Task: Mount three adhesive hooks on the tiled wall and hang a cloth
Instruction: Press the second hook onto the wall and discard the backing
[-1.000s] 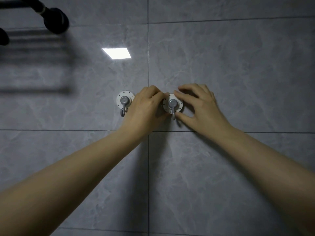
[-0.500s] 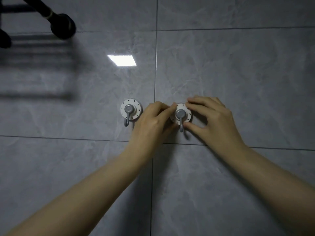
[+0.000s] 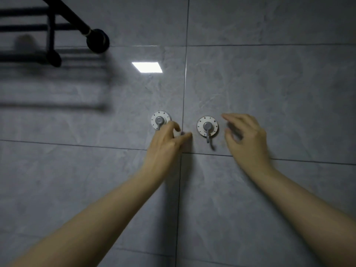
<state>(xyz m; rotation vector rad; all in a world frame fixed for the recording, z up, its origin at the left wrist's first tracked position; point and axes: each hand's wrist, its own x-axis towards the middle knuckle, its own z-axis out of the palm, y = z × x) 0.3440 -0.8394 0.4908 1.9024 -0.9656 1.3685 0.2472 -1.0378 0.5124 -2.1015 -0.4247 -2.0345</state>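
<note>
Two round white adhesive hooks with grey metal hooks stick to the grey tiled wall (image 3: 279,97). The left hook (image 3: 159,120) is partly covered at its lower edge by my left hand (image 3: 166,145). That hand's fingers are curled and pinch a small white scrap (image 3: 176,133). The right hook (image 3: 207,126) is fully in view with nothing touching it. My right hand (image 3: 247,140) hovers just right of it, fingers loosely curled and holding nothing. No third hook and no cloth are in view.
A black towel rack (image 3: 96,41) juts from the wall at the upper left and casts a shadow below it. A bright ceiling-light reflection (image 3: 147,67) shows above the hooks. A vertical grout line (image 3: 185,83) runs between the two hooks.
Both hands have let go of the right hook and drawn apart, the left one down-left, the right one to the right. The hook stays on the wall.
</note>
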